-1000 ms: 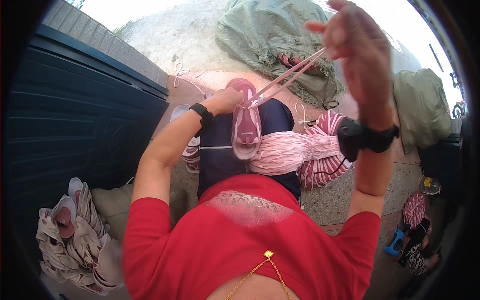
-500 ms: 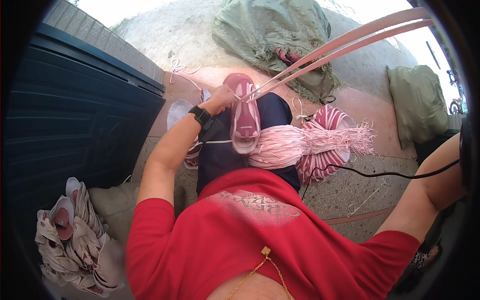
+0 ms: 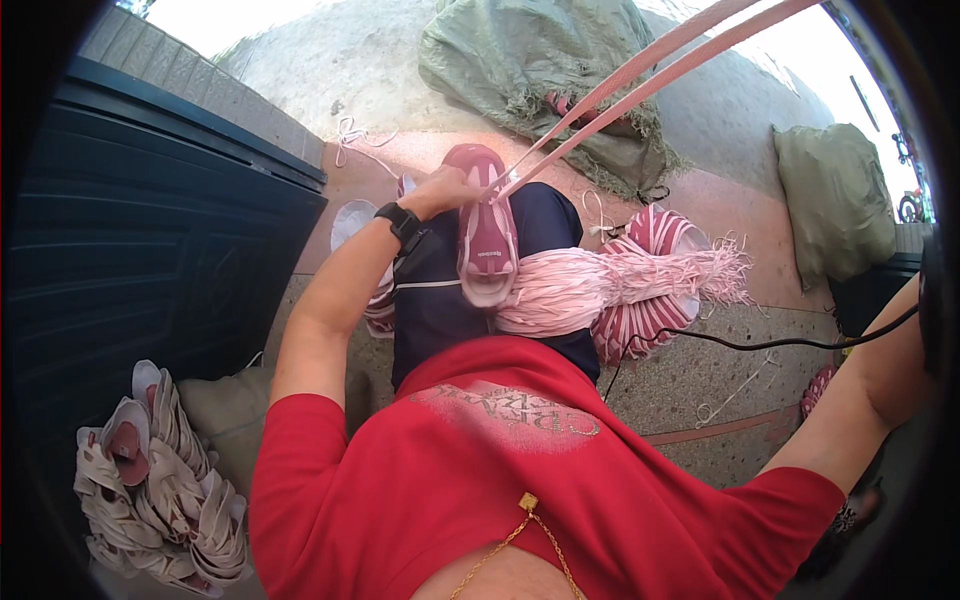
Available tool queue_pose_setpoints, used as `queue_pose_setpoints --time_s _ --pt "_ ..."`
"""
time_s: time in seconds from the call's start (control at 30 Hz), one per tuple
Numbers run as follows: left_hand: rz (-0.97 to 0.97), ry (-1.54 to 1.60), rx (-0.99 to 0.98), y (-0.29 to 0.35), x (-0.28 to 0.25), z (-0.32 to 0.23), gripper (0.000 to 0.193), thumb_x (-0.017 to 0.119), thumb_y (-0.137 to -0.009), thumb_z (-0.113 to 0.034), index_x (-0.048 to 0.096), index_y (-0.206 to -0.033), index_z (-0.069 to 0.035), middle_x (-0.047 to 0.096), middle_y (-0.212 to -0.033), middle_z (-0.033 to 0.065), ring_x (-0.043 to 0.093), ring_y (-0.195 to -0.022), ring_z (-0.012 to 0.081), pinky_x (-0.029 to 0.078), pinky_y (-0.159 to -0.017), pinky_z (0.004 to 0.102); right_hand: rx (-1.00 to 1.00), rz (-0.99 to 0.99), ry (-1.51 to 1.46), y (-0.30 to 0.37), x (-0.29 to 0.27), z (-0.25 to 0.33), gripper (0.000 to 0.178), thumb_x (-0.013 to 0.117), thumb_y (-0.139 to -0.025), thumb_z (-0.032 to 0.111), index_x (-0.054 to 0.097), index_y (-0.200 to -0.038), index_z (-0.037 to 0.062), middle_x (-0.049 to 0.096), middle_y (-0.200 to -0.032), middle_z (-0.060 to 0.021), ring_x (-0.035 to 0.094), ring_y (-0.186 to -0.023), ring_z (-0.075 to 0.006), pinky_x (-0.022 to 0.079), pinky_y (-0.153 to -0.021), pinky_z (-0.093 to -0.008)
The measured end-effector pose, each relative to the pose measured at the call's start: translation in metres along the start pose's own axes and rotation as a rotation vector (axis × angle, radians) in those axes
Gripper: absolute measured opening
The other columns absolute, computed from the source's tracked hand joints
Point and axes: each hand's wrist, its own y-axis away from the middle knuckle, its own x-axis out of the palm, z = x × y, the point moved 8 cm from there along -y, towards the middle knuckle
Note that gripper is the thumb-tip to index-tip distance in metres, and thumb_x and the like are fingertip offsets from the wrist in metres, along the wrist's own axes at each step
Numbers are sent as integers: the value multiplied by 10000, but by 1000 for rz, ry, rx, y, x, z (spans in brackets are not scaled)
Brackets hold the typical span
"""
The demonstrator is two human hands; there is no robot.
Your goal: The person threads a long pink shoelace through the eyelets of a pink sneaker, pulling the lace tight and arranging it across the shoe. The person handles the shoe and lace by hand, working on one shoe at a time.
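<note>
On my lap lies a pink-and-white shoe upper (image 3: 487,240), its rounded end pointing away from me. My left hand (image 3: 447,190) is closed at its left edge, beside the lacing area, with the fingertips partly hidden. From that lacing, two strands of a flat pink shoelace (image 3: 640,85) stretch taut up and right, out of the picture. My right forearm rises at the right edge, but the hand itself is out of view. Beside the shoe upper, a thick bundle of pale pink shoelaces (image 3: 560,290) lies across my thigh.
Striped red-and-white stacked uppers (image 3: 640,325) sit right of my legs. A torn green sack (image 3: 540,60) lies ahead, another sack (image 3: 835,200) at the right. Cream shoe uppers (image 3: 165,490) are piled lower left, by a dark blue panel (image 3: 150,220). A black cable (image 3: 760,347) crosses to my right arm.
The taut lace strands have swung left and now leave through the top edge. My right forearm has shifted slightly. My left hand stays at the shoe upper, only slightly moved.
</note>
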Motion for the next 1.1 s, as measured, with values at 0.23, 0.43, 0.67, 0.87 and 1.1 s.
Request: queue_pose_setpoints --time_s 0.23,0.43,0.67,0.87,1.1 --pt "202 579 -168 2 9 18 214 664 -789 -274 612 -870 -83 602 -816 12 534 -780 115 443 -589 329 20 97 -39 19 59 -1 244 481 -963 151 560 -1116 -21 577 -849 -70 568 -790 -145 482 -892 -336" --pt "34 564 -262 -1 -3 23 163 630 -770 -232 654 -826 -81 579 -916 77 501 -818 189 480 -615 365 2 262 -120 44 144 20 245 486 -960 146 558 -1124 -22 580 -867 -76 571 -809 -150 484 -890 -329" --pt "-216 -185 291 -26 -6 -49 203 602 -700 -170 738 -846 -135 676 -833 160 656 -828 307 506 -776 368 1 138 -42 5 72 19 248 492 -956 140 555 -1133 -23 584 -889 -84 575 -831 -157 487 -887 -321" --pt "-164 -188 211 -29 -6 -48 222 596 -700 -138 738 -869 -159 673 -894 162 645 -876 314 503 -793 388 27 -101 105 -35 -71 13 251 498 -953 134 553 -1140 -24 587 -907 -90 578 -849 -163 489 -885 -313" --pt "-53 -238 523 -5 -4 -68 200 665 -739 -197 714 -917 -119 665 -930 121 623 -914 281 481 -820 349 17 91 3 -15 43 14 256 504 -950 129 550 -1149 -25 591 -928 -97 582 -871 -170 491 -882 -305"
